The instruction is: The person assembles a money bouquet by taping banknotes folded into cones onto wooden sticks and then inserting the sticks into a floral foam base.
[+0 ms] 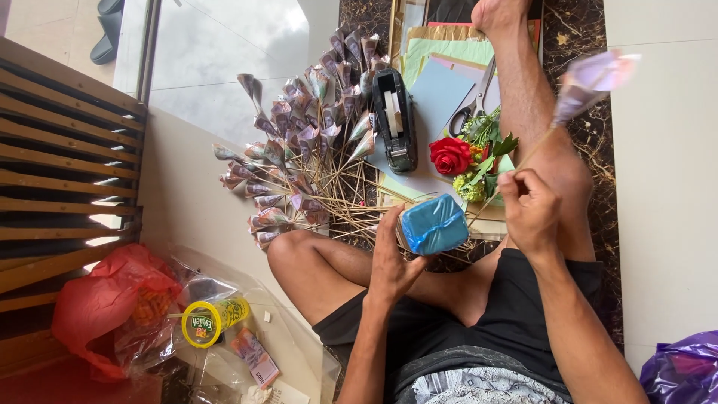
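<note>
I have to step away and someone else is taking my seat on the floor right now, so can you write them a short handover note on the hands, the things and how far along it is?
Left hand: holds the blue-wrapped block in front of the lap.
Right hand: pinches a thin skewer with a folded paper cone at its far end, its near end by the block.
Nearby: pile of finished cone skewers on the floor, black tape dispenser, scissors, red rose with greenery, coloured paper sheets.
Done: many cones are on skewers.
Left: no skewers visibly stand in the block; the pile lies loose.
</note>
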